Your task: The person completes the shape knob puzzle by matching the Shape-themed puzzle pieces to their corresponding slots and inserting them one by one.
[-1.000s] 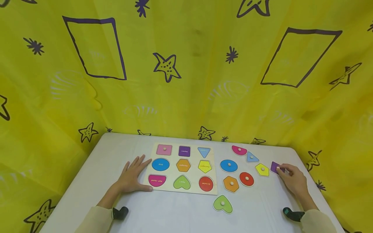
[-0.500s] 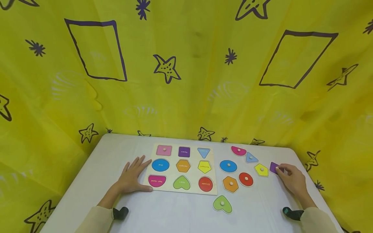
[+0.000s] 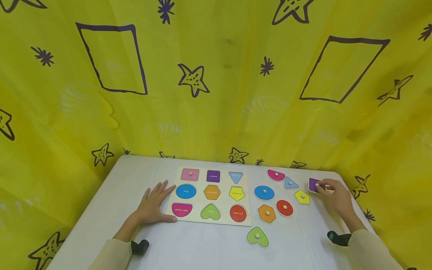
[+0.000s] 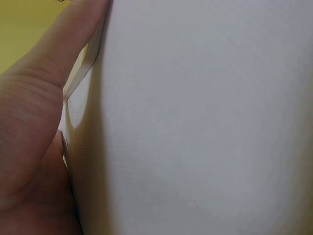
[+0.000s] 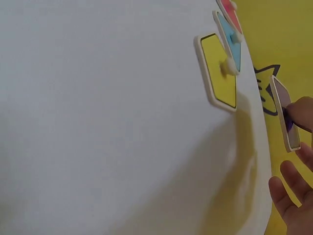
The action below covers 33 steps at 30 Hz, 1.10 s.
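My right hand (image 3: pixel 337 197) pinches the knob of a purple square puzzle piece (image 3: pixel 313 184) at the right of the table. In the right wrist view the purple piece (image 5: pixel 285 115) is tilted on edge, raised off the tabletop, with the thumb and finger at its knob. My left hand (image 3: pixel 153 204) lies spread at the left edge of the wooden puzzle board (image 3: pixel 199 220), fingertips and thumb touching it. The left wrist view shows the thumb (image 4: pixel 49 58) along the board's side. A pink rectangle piece (image 3: pixel 186 176) with a knob sits in the board's corner recess.
Loose knobbed pieces lie right of the board: blue oval (image 3: pixel 260 195), orange hexagon (image 3: pixel 264 217), red circle (image 3: pixel 281 210), yellow pentagon (image 3: pixel 299 200), light blue triangle (image 3: pixel 289 185), magenta half round (image 3: pixel 272 177) and green heart (image 3: pixel 254 242). A yellow curtain (image 3: pixel 216 112) hangs behind the table.
The right hand has lifted the purple square and shifted it slightly up and left in the head view. The left hand stays in place on the board.
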### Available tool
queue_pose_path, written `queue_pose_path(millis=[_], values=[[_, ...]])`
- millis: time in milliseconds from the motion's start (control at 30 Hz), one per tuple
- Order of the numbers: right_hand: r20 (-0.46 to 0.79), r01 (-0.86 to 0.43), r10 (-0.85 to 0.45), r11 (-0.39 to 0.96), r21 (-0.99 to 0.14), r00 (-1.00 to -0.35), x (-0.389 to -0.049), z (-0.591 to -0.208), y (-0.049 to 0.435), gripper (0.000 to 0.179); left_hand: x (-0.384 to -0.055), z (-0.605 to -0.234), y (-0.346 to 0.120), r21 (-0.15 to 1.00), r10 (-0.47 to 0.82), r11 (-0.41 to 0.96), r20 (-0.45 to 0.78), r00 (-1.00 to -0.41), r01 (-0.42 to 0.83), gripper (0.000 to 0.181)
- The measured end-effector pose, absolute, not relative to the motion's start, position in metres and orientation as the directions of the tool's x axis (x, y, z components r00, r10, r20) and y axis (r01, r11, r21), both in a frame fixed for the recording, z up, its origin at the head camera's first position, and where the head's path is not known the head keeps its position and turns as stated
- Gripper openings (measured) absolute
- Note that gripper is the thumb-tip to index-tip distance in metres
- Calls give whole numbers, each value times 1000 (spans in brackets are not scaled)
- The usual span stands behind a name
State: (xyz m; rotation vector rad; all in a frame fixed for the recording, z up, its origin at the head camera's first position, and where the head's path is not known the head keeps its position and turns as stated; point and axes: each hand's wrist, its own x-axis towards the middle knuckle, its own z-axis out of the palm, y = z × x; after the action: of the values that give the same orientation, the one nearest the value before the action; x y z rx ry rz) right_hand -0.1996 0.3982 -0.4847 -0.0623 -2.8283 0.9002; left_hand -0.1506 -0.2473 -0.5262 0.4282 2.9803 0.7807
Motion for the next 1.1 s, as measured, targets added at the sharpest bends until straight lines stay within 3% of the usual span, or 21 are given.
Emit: queue_pose_path(millis=[533,1100], values=[[210,-96,38,802,-590,-977,-224,-462,353,35,-149,-526,-246,482,293,827,66,-954,287,117],[151,-117,-22,747,-655,-988,-245,-453,293,29,-149,-524,-247,481,288,831,55,-956,278,117]])
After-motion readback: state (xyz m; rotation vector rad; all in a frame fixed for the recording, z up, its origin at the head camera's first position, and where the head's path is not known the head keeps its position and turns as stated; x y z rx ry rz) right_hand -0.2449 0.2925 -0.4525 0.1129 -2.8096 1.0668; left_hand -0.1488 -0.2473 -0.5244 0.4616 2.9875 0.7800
